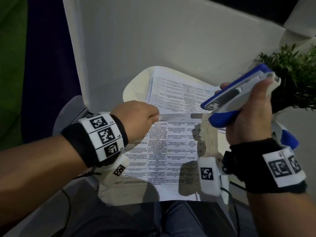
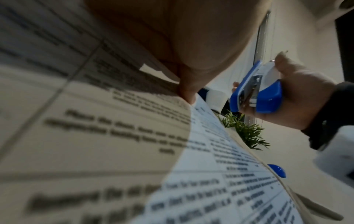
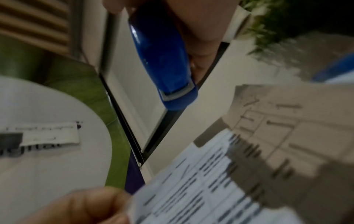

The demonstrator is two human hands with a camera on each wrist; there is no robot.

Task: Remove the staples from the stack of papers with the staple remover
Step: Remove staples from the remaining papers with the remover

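Observation:
A printed sheet (image 1: 164, 154) with tables of text is held up over my lap; my left hand (image 1: 136, 120) pinches its top left corner (image 2: 188, 97). More printed papers (image 1: 177, 93) lie flat on the white table (image 1: 133, 86) beyond it. My right hand (image 1: 251, 115) grips a blue and white staple remover (image 1: 236, 94), lifted above the sheet's top right corner, its metal end pointing left and down. In the left wrist view the staple remover (image 2: 256, 89) sits in the right hand, apart from the paper. The right wrist view shows its blue body (image 3: 162, 60) above the blurred sheet (image 3: 229, 174).
A green potted plant (image 1: 294, 74) stands at the table's right side. Another blue object (image 1: 289, 139) lies on the table behind my right wrist. A white panel (image 1: 153, 40) rises behind the table. My dark trousers (image 1: 153, 219) are below the sheet.

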